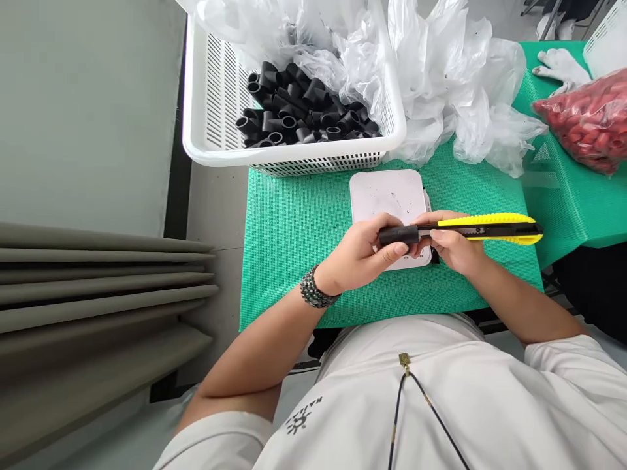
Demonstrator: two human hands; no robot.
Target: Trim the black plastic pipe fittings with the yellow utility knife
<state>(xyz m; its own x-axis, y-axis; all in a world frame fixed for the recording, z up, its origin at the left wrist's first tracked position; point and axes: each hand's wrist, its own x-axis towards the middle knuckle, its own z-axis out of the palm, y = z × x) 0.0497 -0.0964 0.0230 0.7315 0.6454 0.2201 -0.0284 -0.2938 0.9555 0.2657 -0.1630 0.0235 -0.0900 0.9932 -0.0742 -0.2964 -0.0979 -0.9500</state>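
Being pinched between the thumb and curled fingers of the left hand (365, 251), a short black tubular piece (399, 235) is held level, above the near part of a white flat-topped device (386, 196). The right hand (453, 245) is closed around the front of a yellow-and-black utility knife (504, 228), with the thumb laid along its near side. The knife's front end is pointed at the right end of the piece; whether the blade is touching it cannot be told, as the fingers are crowded there.

Dark specks are scattered on the top of the device, which is set on a worktop (289, 248) covered in green mesh. A beaded bracelet (318, 290) is worn on the left wrist.

Beyond the device, black tubular fittings (313, 108) are heaped in a white basket (294, 155), partly covered by crumpled clear plastic (343, 62). To the right of the basket, more clear plastic bags (455, 85) are piled. Farther right, red pieces are packed in a clear bag (590, 121), just beside which a white glove (561, 68) is laid.
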